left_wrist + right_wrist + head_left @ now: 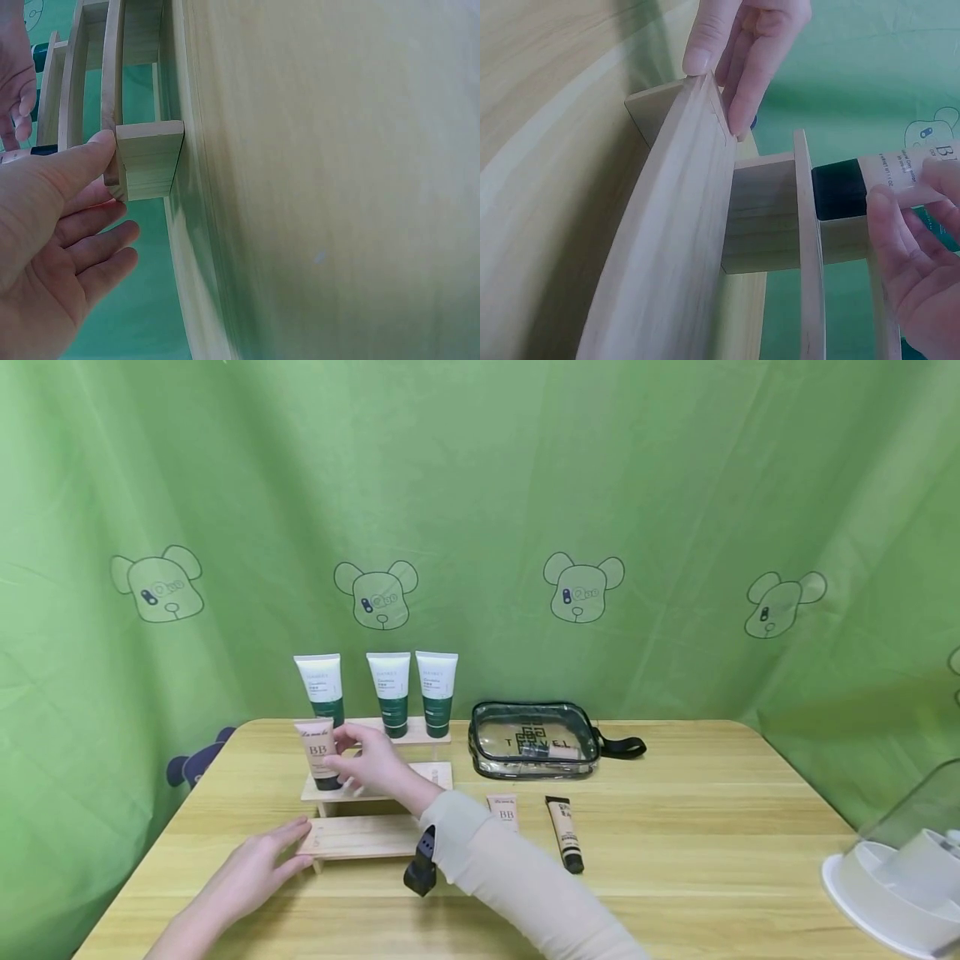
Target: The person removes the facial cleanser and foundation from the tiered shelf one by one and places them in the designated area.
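Observation:
My right hand (375, 764) holds a pink BB cream tube (318, 750) upright, black cap down, at the left end of the middle step of a wooden tiered stand (363, 837). In the right wrist view the tube's black cap (838, 189) meets the step's board. With thumb and index finger, my left hand (56, 232) pinches the left end of the lowest step. Three white-and-green tubes (388, 681) stand on the top step, one of them partly behind the BB cream tube.
Right of the stand lie another pink BB tube (504, 811), partly covered by the right sleeve, and a beige tube with a black cap (564, 833). Behind them sits a clear travel pouch (491, 768). A white round holder with a transparent cover (892, 893) is at the right edge.

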Demonstrator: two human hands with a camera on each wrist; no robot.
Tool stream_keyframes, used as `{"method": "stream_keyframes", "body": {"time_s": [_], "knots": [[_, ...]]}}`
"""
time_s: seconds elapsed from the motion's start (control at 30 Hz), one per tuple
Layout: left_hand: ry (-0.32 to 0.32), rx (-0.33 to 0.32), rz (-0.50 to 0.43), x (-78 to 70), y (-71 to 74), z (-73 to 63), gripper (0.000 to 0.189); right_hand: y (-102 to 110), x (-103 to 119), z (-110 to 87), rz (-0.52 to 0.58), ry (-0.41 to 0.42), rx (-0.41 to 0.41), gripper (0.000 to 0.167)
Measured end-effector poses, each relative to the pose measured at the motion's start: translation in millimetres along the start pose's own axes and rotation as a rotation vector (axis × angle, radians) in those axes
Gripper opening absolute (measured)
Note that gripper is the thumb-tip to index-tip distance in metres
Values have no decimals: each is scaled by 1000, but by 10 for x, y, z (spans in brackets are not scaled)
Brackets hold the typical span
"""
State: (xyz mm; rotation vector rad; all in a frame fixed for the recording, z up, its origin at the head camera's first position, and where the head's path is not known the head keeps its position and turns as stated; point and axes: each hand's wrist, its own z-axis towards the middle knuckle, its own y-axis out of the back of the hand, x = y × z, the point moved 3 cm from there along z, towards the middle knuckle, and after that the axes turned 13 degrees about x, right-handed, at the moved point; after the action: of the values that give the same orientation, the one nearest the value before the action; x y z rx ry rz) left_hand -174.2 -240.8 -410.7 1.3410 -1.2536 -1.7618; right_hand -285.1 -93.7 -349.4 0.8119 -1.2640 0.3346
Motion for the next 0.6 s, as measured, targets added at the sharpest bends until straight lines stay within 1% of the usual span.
{"method": "stream_keyframes", "body": {"time_s": [0.17, 0.3, 0.43, 0.6], "knots": [[-1, 5, -5, -4, -4, -2, 47, -8, -8, -12, 11, -10, -5, 20], [2, 1, -6, -6, -5, 2, 47, 16, 1, -45, 14, 7, -9, 18], [7, 5, -8, -6, -6, 6, 48, 78, -7, -94, 21, 17, -26, 21], [4, 11, -6, -11, -1, 4, 48, 204, -9, -205, 20, 31, -39, 24]]}}
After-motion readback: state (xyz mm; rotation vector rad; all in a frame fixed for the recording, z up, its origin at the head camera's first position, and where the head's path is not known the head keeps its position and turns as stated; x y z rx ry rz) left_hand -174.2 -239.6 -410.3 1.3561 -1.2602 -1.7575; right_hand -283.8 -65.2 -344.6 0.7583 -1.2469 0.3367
